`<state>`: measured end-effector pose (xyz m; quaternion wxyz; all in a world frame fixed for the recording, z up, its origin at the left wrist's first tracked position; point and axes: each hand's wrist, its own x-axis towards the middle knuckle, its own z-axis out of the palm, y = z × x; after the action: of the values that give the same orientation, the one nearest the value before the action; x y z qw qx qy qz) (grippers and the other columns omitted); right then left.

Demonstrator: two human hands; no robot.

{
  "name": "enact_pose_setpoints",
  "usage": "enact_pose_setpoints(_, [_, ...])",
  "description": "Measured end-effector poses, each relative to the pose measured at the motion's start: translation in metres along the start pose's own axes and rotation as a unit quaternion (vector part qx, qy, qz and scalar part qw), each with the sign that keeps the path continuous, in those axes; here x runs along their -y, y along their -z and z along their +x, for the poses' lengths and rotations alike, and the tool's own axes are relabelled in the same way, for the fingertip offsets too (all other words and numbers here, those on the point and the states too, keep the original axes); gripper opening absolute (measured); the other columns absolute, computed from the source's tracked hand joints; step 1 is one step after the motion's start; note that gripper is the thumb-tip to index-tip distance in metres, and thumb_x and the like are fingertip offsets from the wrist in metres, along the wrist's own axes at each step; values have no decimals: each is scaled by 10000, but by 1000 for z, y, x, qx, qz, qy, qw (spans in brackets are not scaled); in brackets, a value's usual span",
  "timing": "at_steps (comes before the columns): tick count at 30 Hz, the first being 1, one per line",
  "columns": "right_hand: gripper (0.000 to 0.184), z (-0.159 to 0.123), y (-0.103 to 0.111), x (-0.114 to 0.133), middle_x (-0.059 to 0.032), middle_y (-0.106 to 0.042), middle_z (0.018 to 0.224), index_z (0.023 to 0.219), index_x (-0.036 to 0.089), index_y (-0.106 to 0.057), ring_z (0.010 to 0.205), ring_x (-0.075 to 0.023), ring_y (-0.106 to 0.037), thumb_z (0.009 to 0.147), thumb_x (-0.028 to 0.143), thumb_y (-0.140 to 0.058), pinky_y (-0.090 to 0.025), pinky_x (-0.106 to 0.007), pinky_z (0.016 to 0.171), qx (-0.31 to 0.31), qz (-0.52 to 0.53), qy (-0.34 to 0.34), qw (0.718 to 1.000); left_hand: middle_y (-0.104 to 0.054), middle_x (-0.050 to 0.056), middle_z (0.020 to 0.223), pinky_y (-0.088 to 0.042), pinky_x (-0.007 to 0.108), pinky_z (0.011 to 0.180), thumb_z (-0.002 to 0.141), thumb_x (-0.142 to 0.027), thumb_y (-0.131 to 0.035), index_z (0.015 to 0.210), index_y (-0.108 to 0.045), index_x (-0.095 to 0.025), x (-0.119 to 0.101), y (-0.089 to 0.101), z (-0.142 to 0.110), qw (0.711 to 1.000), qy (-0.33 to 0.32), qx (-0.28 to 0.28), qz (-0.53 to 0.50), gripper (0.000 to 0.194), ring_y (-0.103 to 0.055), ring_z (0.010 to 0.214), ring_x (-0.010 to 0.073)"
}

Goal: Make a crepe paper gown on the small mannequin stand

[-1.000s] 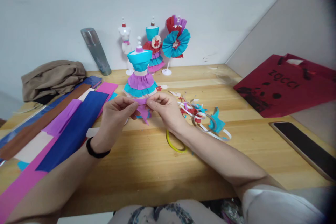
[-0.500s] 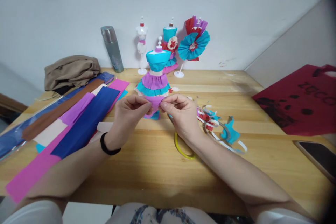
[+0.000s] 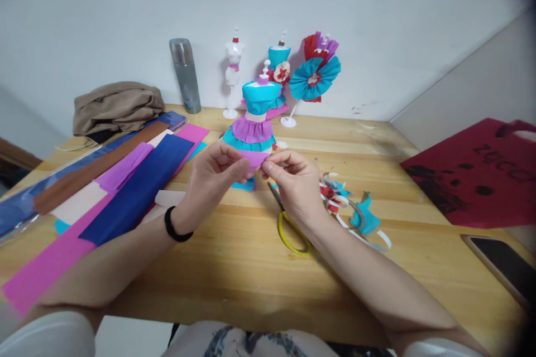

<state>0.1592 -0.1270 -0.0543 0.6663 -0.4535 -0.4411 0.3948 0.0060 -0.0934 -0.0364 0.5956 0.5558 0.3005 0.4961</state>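
Observation:
Between both hands a small piece of purple crepe paper (image 3: 253, 159) is stretched. My left hand (image 3: 215, 181) pinches its left end between thumb and forefinger. The other end is pinched the same way by my right hand (image 3: 295, 181). Just behind the paper stands a miniature dress form (image 3: 259, 100) in a turquoise top and a ruffled purple and turquoise skirt; my hands partly hide its lower part. Yellow-handled scissors (image 3: 295, 234) lie under my right hand, blades partly covered.
Crepe paper strips (image 3: 138, 189) lie at left, near a brown cloth (image 3: 119, 106). A flask (image 3: 185, 75), a bare dress form (image 3: 233, 72) and two decorated ones stand behind. Paper scraps (image 3: 366, 215), a phone (image 3: 502, 262) and a red bag (image 3: 477, 173) are at right.
The purple paper looks pulled out more level between my hands, which are slightly further apart. The whole view has shifted a little, and more of the scissors shows.

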Motion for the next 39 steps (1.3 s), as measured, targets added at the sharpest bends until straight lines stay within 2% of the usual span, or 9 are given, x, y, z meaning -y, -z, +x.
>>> enact_pose_setpoints(4, [131, -1, -1, -1, 24, -644, 605, 668, 211, -649, 550, -114, -556, 663, 277, -763, -461, -257, 541, 0, 9, 5, 1000, -613, -39, 645, -486, 185, 529, 665, -231, -822, 710, -551, -173, 3, -1, 1, 996, -61, -16, 57, 281, -602, 559, 84])
enact_pose_setpoints(9, [139, -3, -3, 0, 20, -645, 620, 693, 213, -648, 557, -113, -561, 680, 285, -766, -459, -256, 544, -3, -16, 6, 1000, -561, -47, 577, -459, 187, 486, 689, -197, -770, 635, -514, -176, 3, -1, 0, 992, -80, -37, 91, 262, -585, 517, 87])
enact_pose_setpoints(13, [150, -4, -4, 1, 35, -633, 636, 728, 220, -638, 573, -104, -568, 666, 236, -774, -467, -248, 569, -15, 0, 27, 1000, -666, -13, 682, -527, 207, 553, 675, -177, -779, 733, -647, -169, 5, -2, -1, 992, -97, -38, 75, 145, -625, 577, 99])
enact_pose_setpoints(17, [107, -4, -2, 0, 20, -663, 688, 750, 218, -672, 589, -106, -573, 691, 234, -760, -473, -250, 567, -18, -27, 54, 998, -735, 19, 747, -553, 213, 588, 707, -143, -766, 843, -752, -179, 7, 1, -2, 990, -112, -31, 83, 141, -659, 629, 113])
enact_pose_setpoints(23, [93, -4, 1, -4, -8, -733, 817, 828, 236, -739, 722, -151, -651, 738, 212, -741, -529, -292, 661, -1, -55, 99, 994, -727, 17, 700, -533, 208, 542, 733, -139, -751, 853, -785, -185, 9, 4, 0, 985, -131, -26, 112, 133, -641, 595, 114])
enact_pose_setpoints(30, [55, -2, 5, -6, -21, -720, 815, 842, 233, -730, 755, -164, -634, 818, 218, -683, -501, -318, 702, 16, -164, 189, 968, -713, 11, 704, -510, 197, 539, 795, -168, -699, 849, -768, -177, 15, 7, 2, 972, -170, -21, 157, 88, -619, 582, 95])
enact_pose_setpoints(34, [58, -2, 4, -6, -10, -687, 776, 806, 213, -695, 716, -143, -603, 839, 194, -651, -479, -290, 672, 16, -191, 204, 960, -713, 18, 715, -509, 202, 547, 803, -199, -689, 822, -751, -168, 17, 7, 3, 971, -162, -22, 172, 72, -620, 591, 100])
enact_pose_setpoints(39, [60, -1, 3, -7, 14, -632, 680, 770, 197, -645, 591, -112, -528, 826, 216, -637, -425, -258, 573, 12, -206, 149, 967, -701, 17, 703, -500, 202, 535, 792, -228, -684, 822, -736, -161, 20, 7, 4, 980, -114, -19, 162, 91, -614, 582, 101])
